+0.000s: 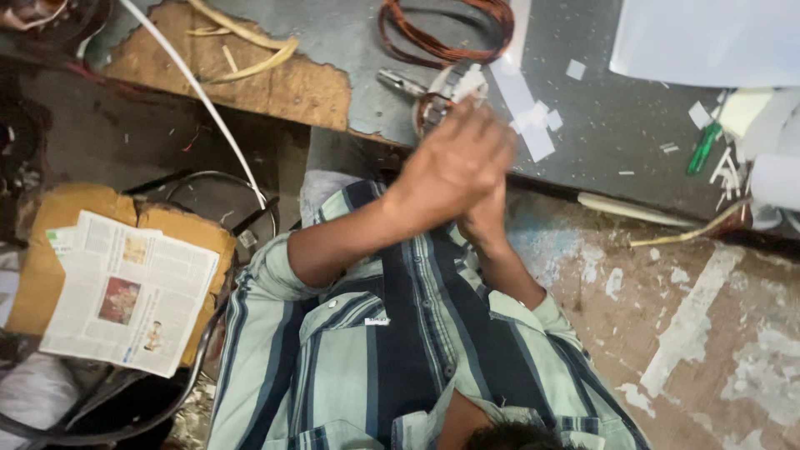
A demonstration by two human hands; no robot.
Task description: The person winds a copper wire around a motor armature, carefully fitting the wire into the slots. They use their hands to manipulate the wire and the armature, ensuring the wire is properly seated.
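— Where are the hands?

— Both are at the near edge of the bench (600, 125), pressed one over the other. The left hand (457, 162) lies on top, fingers straight and together, flat, gripping nothing that I can see. The right hand (487, 218) is under it and mostly covered, so I cannot tell whether its fingers are curled or flat.

— And the piece they are at?

— A small wound core (446, 90) sits on the bench just past the fingertips, right at that same edge. The left fingertips reach it or overlap it; I cannot tell whether they touch. Neither hand holds it.

— How far along does it look?

— Partway, I'd judge. The core already carries copper turns, and white slips stick out of its top. But a wire loop (446, 32) lies unused further back on the bench, and loose paper strips (533, 125) are scattered on the bench beside the core, so material is still out.

— Any tools?

— A metal tool (398, 82) lies on the bench touching the core's left side, and a green tool (704, 148) is well off toward the bench's right end. Both lie untouched.

— Off the bench?

— A newspaper (129, 292) lies on cardboard, below the bench to the left.
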